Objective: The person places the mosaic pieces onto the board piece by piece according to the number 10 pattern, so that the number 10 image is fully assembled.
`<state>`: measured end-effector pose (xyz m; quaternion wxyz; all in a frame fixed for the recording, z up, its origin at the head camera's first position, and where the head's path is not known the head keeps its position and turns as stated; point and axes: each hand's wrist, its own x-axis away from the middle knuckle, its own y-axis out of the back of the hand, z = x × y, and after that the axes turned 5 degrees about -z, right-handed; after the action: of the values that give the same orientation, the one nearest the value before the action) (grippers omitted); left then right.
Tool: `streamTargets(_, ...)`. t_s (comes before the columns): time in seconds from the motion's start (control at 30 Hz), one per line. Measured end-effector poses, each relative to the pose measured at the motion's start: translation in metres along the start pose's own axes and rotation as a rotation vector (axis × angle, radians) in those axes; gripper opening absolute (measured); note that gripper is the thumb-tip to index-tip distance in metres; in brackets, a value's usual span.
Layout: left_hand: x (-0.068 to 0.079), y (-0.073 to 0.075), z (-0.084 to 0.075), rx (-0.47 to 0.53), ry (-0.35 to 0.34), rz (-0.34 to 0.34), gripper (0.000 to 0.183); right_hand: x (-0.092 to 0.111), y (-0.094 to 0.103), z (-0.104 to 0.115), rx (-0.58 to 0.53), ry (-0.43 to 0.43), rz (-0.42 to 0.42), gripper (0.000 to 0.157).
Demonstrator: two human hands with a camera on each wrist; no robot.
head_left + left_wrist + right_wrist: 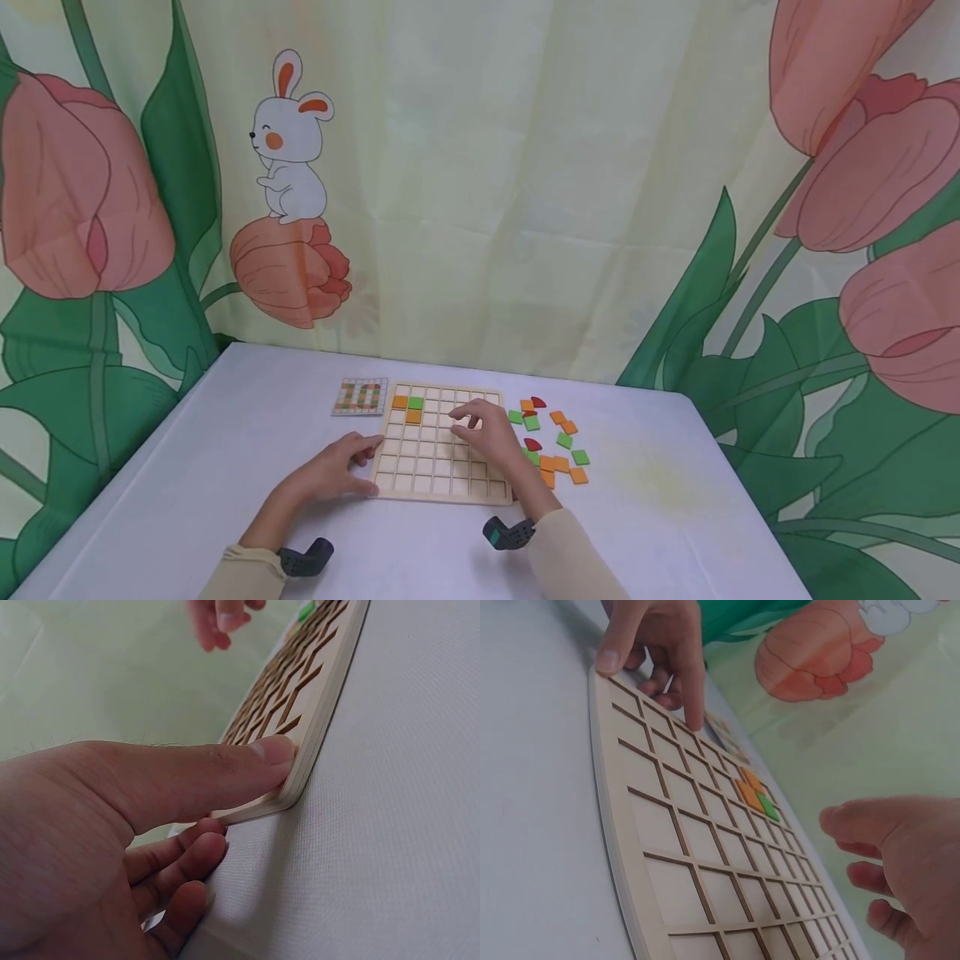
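Observation:
A wooden grid board [431, 458] lies on the table, with two orange tiles [413, 417] and one green tile [416, 403] set in its far left cells. My left hand [333, 468] steadies the board's left side. Its straight thumb [255, 761] presses the near left corner, while the index fingertip touches the left edge farther up; the other fingers hang loosely curled beside the board. Over the right half of the board hovers my right hand [487, 429], thumb and index finger apart. No piece shows between its fingers in the right wrist view.
Right of the board lie scattered loose pieces: several orange squares [578, 475], several green squares [581, 457] and red rounded pieces [532, 445]. A small pattern card [360, 397] lies off the board's far left corner. A printed curtain [480, 192] hangs behind the table.

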<state>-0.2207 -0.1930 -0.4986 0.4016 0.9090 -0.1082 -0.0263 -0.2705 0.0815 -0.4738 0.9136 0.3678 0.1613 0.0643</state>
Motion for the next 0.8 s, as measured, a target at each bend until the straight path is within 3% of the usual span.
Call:
streamTargets(0.37, 0.001, 0.002, -0.002, 0.006, 0.014, 0.002, 0.086, 0.010, 0.017, -0.005, 0.007, -0.024, -0.017, 0.026)
streamTargets(0.8, 0.001, 0.003, -0.003, 0.011, 0.029, 0.013, 0.087, 0.025, 0.038, -0.018, 0.031, -0.116, -0.043, 0.025)
